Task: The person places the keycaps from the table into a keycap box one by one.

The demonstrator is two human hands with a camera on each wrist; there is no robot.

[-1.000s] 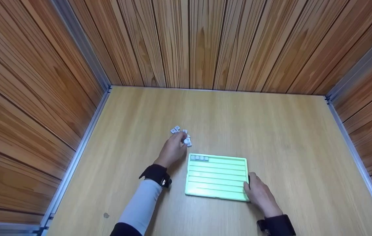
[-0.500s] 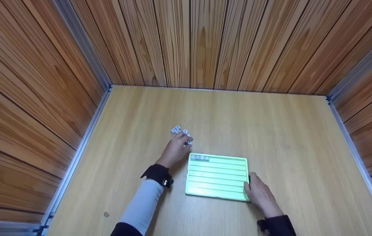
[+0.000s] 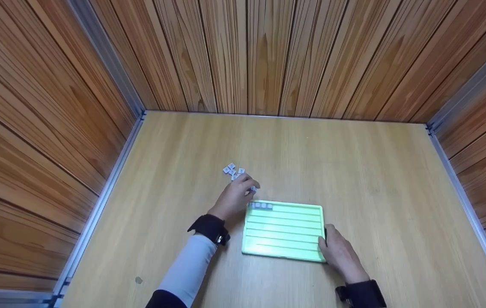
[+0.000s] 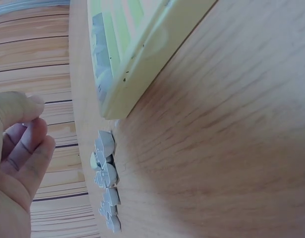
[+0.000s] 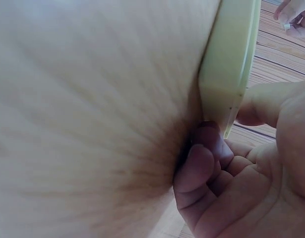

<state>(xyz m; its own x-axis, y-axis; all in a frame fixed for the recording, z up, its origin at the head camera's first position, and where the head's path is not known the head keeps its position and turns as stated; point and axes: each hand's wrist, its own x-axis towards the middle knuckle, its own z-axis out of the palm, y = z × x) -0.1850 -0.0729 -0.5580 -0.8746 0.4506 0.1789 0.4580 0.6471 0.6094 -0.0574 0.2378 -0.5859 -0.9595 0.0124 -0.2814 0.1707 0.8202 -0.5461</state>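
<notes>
The left hand (image 3: 235,197) pinches a white piece (image 3: 253,188), likely light, rigid and best held by opposite sides, near the far-left corner of the green tray (image 3: 283,233), whose right edge the right hand (image 3: 341,253) grips; the left wrist view reveals loose pieces' (image 4: 106,173) rounded sides, unresolved from the head.

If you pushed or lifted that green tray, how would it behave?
The green tray looks stiff, being straight-sided. Broad and flat, it would probably slide rather than tip. If tilted while lifted, its little pieces might slide along their row, since they fill only one end.
</notes>
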